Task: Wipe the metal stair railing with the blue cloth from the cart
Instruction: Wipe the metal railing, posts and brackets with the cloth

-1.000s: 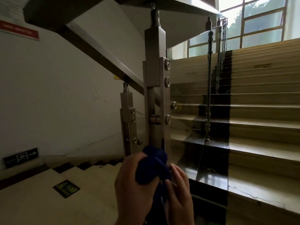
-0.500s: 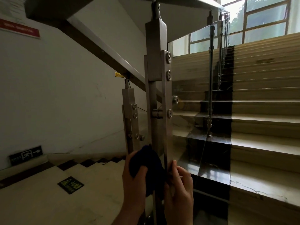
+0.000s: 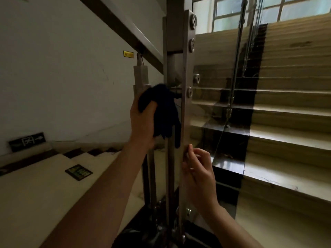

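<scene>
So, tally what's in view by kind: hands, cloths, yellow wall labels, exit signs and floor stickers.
hands: 2, the left hand and the right hand
blue cloth: 1
yellow label: 1
exit sign: 1
floor sticker: 1
Total: 6

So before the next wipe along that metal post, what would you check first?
1. Cloth gripped firmly: ok, the left hand holds the blue cloth bunched.
2. Cloth on the metal: ok, it lies against the post beside a round fitting.
3. Other hand clear of the cloth: ok, the right hand sits lower, by the post's edge.
4. Loose end free of fittings: cannot tell; a tail hangs beside the post.
5. Metal already clean: cannot tell, too dim.
</scene>
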